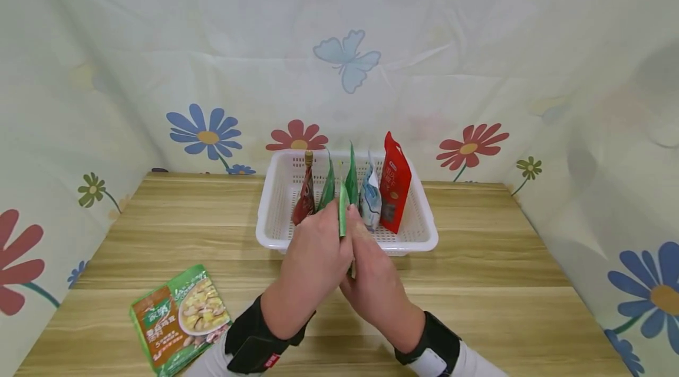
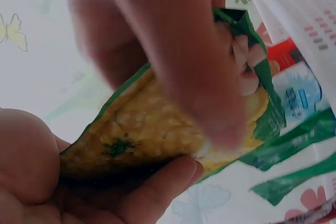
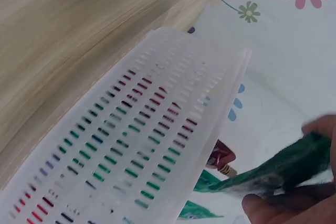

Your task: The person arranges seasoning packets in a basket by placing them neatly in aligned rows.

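Both hands hold a green soup packet (image 1: pixel 342 215) edge-on above the front of a white basket (image 1: pixel 424 238). My left hand (image 1: pixel 320 247) grips it from the left side, and my right hand (image 1: pixel 373 268) pinches it from the right. The yellow soup picture on the packet (image 2: pixel 142 124) shows in the left wrist view, partly covered by fingers. Inside the basket stand a dark red pouch (image 1: pixel 305 197) with a gold-brown top, two green packets (image 1: pixel 328 185), a blue-and-white packet (image 1: pixel 370 197) and a tall red packet (image 1: pixel 395 185).
Another green-and-brown soup packet (image 1: pixel 180 318) lies flat on the wooden table (image 1: pixel 477 306) at the front left, near the left forearm. Behind the basket hangs a flower-printed cloth (image 1: pixel 254 70), which also covers both sides.
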Available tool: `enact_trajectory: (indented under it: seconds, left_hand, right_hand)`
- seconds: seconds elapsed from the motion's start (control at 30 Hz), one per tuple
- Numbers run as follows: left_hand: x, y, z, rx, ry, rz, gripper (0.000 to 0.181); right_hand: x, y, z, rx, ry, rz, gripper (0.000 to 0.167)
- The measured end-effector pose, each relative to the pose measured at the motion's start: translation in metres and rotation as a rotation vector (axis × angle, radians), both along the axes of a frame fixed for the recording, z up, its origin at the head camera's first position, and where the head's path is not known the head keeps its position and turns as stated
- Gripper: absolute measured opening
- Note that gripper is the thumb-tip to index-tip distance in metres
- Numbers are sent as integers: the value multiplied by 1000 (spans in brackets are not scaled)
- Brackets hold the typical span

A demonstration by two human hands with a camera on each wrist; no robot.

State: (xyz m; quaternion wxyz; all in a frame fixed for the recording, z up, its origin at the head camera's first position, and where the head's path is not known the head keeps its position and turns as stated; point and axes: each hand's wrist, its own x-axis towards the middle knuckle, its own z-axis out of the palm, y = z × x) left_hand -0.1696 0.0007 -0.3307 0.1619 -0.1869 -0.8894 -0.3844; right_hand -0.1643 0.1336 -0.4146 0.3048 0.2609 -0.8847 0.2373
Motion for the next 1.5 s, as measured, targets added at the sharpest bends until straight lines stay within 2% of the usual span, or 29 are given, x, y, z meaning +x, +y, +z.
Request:
enact_trajectory:
  seconds: [0.17,0.3,0.43,0.63,0.77,0.97,1.2,1.5]
  left_hand:
    - [-3,-11,1,-1,30,27,22]
    - [-4,-18,0,3,51,64,24]
    - [-6,-23,-2,9,64,78,25]
    - [-6,-29,-5,2,48,82,26]
    - [-6,-33,-7,-4,51,85,24]
    - [-5,-37,-11,-16,70,98,22]
    - [-5,-42,-14,-17,71,111,23]
    - [-4,-45,-15,-10,47,111,24]
  right_hand:
    - [-3,11,1,24,-59,52,101]
    - [-7,24,3,43,-108,72,94]
    - [-14,40,4,84,-137,45,83]
    - [-26,67,10,250,-186,-11,66]
    - [-34,84,9,308,-235,-34,57]
    - [-43,98,9,351,-234,-81,46]
    - [-47,104,6,409,-326,-115,41]
    - [-49,107,2,450,-365,-120,27]
